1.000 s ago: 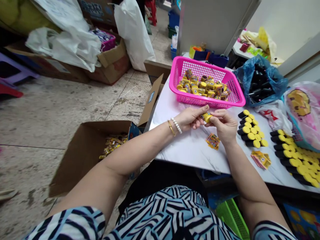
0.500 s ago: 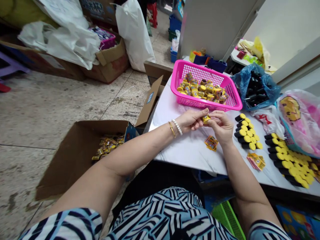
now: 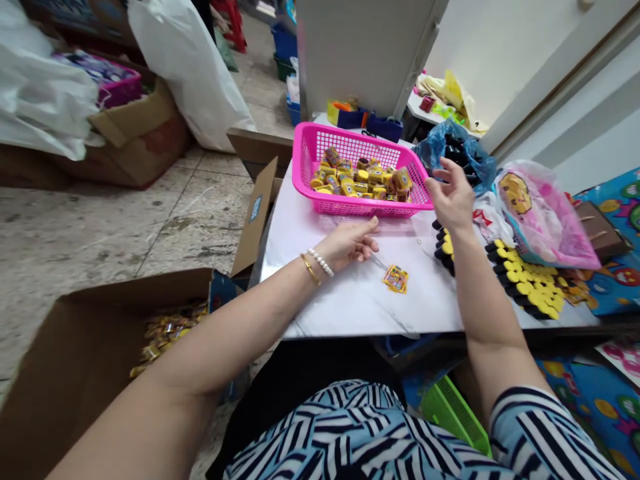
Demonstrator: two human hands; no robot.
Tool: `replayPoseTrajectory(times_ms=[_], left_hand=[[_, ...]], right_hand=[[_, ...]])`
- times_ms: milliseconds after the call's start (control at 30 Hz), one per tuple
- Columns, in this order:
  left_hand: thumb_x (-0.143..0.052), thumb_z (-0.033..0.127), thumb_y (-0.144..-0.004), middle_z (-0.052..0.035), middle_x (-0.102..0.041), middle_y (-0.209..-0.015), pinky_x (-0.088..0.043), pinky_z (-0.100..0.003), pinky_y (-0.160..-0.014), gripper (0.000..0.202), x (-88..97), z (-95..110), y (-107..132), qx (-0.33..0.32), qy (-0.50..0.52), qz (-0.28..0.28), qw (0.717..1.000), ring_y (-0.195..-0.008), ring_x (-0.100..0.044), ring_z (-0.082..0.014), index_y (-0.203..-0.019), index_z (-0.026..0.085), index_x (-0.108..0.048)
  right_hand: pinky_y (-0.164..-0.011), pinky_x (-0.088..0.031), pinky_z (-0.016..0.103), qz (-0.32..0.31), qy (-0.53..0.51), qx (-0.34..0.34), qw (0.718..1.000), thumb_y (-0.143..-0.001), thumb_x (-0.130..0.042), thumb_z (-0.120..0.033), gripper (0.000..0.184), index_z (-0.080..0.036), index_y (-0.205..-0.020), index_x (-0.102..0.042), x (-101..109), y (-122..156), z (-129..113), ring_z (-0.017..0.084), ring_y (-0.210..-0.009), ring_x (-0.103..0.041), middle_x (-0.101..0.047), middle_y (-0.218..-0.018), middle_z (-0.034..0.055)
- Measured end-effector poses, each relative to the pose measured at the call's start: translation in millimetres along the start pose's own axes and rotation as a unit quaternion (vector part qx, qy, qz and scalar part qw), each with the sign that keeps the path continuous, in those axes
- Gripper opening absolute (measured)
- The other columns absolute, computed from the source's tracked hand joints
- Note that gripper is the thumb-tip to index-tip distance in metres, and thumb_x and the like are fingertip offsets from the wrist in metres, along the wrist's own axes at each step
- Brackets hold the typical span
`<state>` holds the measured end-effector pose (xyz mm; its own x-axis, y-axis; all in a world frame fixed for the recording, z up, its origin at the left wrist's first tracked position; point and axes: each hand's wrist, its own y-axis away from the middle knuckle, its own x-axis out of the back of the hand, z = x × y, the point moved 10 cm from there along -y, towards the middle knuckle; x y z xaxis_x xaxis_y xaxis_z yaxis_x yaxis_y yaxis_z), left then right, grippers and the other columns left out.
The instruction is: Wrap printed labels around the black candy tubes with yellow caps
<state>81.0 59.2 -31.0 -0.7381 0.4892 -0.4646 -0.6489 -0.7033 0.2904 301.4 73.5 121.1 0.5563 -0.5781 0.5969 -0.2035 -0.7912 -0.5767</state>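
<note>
Left hand (image 3: 347,243) rests on the white table (image 3: 340,300) just in front of the pink basket (image 3: 350,205), fingers curled loosely under and thumb out toward the basket wall. Whether anything thin is pinched beneath the fingers cannot be told. Right hand (image 3: 453,197) is raised off the basket's right front corner, fingers spread wide, nothing in it. A small stack of printed slips (image 3: 397,279) lies flat in front of the basket, just right of the left hand, untouched. Black tubes with yellow caps (image 3: 525,280) lie in rows to the right of the basket, partly hidden by the right forearm. Judgement: the slips are very light, thin and floppy, and the pile is apt to slide; best lifted singly by a corner with the fingertips. The tubes look light, rigid, smooth and likely to roll; grip around the barrel.
</note>
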Motion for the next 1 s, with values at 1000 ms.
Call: replayPoseTrajectory(times_ms=[1000], left_hand=[[-0.065, 0.019, -0.092, -0.0079, -0.068, -0.098, -0.049, -0.034, -0.087, 0.012, -83.3, -30, 6, -0.319, -0.644, -0.029, 0.695, -0.096, -0.061, -0.0228, -0.09, 0.019, -0.078]], right_hand=[[-0.091, -0.055, 0.045, -0.191, 0.261, 0.02, 0.946, -0.093, -0.061, -0.033, 0.045, -0.022, -0.136, -0.071, -22, 143, 20, 0.031, -0.098, -0.071, -0.08, -0.107, 0.0126]])
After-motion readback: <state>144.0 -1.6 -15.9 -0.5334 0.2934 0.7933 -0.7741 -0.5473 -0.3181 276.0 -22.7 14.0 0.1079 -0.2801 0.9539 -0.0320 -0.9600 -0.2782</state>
